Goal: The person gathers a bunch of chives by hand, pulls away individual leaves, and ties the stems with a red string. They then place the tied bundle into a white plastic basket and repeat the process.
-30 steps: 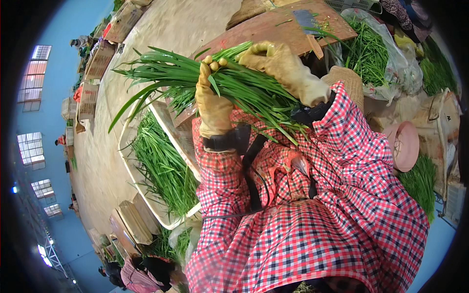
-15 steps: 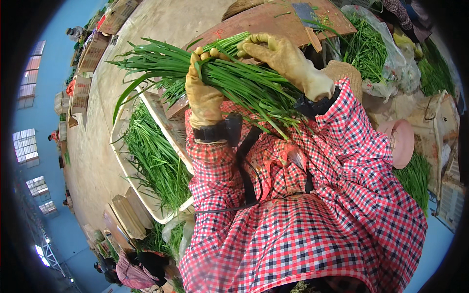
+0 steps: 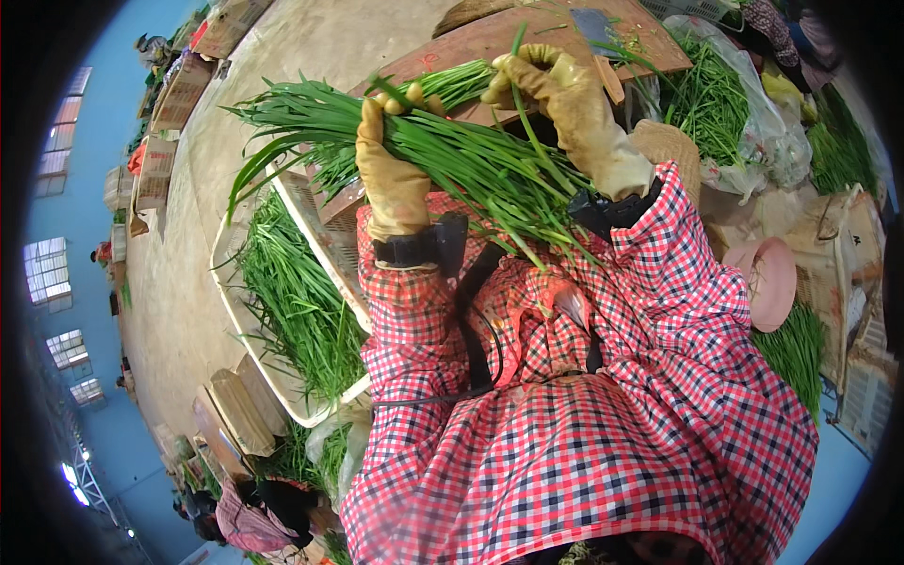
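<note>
A thick bunch of garlic chives (image 3: pixel 461 141) lies slantwise over my lap, its leafy tips to the left and more blades reaching toward my right cuff. My left hand (image 3: pixel 391 179), in a stained yellowish glove, is closed around it with the fingertips showing over the top. Beside the pale stem ends, my right hand (image 3: pixel 565 108), gloved likewise, has its fingers curled and pinches a single chive blade (image 3: pixel 520 42) that sticks up past them. Part of the bunch is hidden behind the left fingers.
A white crate (image 3: pixel 273 377) of chives stands to my left. Ahead is a reddish-brown board (image 3: pixel 471 42) with a cleaver (image 3: pixel 590 26) on it. At the right are a plastic bag (image 3: pixel 749 113) of chives and a pink bowl (image 3: pixel 772 282). Other people work farther off.
My right hand has shifted slightly right, away from the bunch's pale ends, and a single blade now stands up at its fingers. My left hand keeps its hold on the bunch.
</note>
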`<state>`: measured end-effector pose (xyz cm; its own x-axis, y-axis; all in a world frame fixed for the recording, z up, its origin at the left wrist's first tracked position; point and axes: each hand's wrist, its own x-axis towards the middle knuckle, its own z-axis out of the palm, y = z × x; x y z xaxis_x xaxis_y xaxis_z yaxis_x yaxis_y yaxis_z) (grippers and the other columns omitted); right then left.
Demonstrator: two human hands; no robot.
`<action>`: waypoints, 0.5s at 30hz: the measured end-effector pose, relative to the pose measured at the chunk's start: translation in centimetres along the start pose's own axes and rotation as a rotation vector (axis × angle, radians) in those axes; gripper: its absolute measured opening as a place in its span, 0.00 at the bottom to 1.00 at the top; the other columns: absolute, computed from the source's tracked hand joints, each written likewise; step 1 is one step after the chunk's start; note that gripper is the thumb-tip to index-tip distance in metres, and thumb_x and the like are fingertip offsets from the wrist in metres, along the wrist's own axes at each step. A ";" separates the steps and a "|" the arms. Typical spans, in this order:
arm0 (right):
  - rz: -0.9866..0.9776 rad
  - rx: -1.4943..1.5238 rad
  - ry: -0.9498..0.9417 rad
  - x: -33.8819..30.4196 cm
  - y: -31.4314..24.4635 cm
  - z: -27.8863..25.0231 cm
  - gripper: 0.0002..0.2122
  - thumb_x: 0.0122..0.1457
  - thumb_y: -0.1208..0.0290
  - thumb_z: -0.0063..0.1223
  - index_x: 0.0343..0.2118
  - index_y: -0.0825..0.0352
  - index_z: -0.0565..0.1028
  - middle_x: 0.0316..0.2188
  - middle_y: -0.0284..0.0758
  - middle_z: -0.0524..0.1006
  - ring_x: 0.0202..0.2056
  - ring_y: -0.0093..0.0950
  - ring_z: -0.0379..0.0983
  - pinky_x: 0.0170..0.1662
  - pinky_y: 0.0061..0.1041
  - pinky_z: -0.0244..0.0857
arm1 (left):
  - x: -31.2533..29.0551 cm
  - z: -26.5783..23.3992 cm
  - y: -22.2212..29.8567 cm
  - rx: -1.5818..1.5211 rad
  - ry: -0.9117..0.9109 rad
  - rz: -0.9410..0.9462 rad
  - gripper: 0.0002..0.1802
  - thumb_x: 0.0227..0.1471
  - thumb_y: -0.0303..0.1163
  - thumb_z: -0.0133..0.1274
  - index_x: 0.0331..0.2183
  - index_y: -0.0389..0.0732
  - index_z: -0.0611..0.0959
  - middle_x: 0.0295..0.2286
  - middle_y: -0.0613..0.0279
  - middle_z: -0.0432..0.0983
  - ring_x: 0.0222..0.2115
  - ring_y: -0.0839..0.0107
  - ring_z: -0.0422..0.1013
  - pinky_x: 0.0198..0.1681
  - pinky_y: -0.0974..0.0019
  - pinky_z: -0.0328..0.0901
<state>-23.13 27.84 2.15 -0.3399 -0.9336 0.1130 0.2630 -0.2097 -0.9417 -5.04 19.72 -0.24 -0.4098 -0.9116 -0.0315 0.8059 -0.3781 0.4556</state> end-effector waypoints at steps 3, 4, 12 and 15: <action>-0.044 0.142 0.033 -1.0 -0.6 -1.4 0.15 0.67 0.64 0.51 0.45 0.74 0.73 0.30 0.35 0.79 0.31 0.26 0.78 0.42 0.26 0.74 | 0.9 -0.8 0.5 -0.135 -0.016 -0.046 0.15 0.59 0.44 0.58 0.31 0.44 0.76 0.23 0.71 0.70 0.26 0.72 0.69 0.43 0.59 0.68; -0.104 0.185 0.061 -1.3 -0.7 -1.9 0.15 0.68 0.64 0.48 0.45 0.74 0.72 0.30 0.35 0.77 0.31 0.27 0.77 0.43 0.29 0.75 | 1.2 -1.1 0.6 -0.137 -0.015 -0.045 0.15 0.59 0.44 0.58 0.31 0.44 0.76 0.23 0.71 0.70 0.26 0.72 0.69 0.42 0.60 0.68; -0.407 0.255 0.219 -3.8 -3.0 -8.4 0.14 0.66 0.62 0.52 0.46 0.68 0.74 0.33 0.32 0.72 0.35 0.25 0.71 0.50 0.35 0.71 | 2.1 -2.1 1.8 -0.139 0.116 0.058 0.13 0.58 0.40 0.58 0.29 0.44 0.77 0.23 0.72 0.72 0.24 0.74 0.68 0.40 0.61 0.68; -0.537 0.281 0.136 -4.2 -6.0 -13.8 0.12 0.67 0.64 0.50 0.40 0.70 0.74 0.33 0.34 0.73 0.36 0.28 0.73 0.51 0.34 0.73 | 2.5 -2.1 1.8 -0.189 0.050 0.056 0.12 0.59 0.40 0.58 0.30 0.44 0.77 0.25 0.72 0.72 0.26 0.74 0.68 0.41 0.61 0.69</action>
<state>-35.74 37.01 3.00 -0.5977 -0.6351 0.4892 0.2450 -0.7257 -0.6429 -3.74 16.48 -1.36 -0.3445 -0.9371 -0.0568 0.8945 -0.3460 0.2831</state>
